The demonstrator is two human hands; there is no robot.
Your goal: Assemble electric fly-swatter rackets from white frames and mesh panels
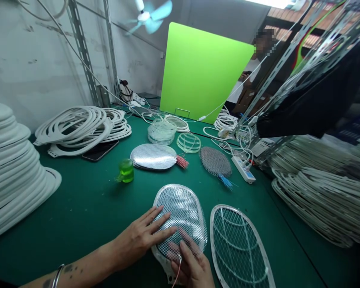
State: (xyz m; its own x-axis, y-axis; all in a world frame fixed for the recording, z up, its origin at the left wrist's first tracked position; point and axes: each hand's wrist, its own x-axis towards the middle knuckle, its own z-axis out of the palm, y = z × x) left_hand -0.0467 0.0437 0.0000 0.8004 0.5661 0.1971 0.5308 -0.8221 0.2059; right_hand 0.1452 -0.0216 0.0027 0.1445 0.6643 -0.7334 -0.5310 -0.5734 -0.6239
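On my feed, the oval mesh panel (pixel 180 216) lies flat at 6 o'clock on the green table (pixel 78 208) — white rim, silvery double mesh. The left hand (pixel 139 236) presses on it, open, fingers spread; the right hand (pixel 192 264) rests on its lower mesh, unclenched — a red wire (pixel 176 274) trails below. A second panel (pixel 238 248) sits just beside it at 5 o'clock.

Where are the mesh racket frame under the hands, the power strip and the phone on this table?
Mesh racket frame (pixel 183 204), head view, on its upper mesh.
Power strip (pixel 243 169), head view, on its white casing.
Smartphone (pixel 100 151), head view, on its dark screen.
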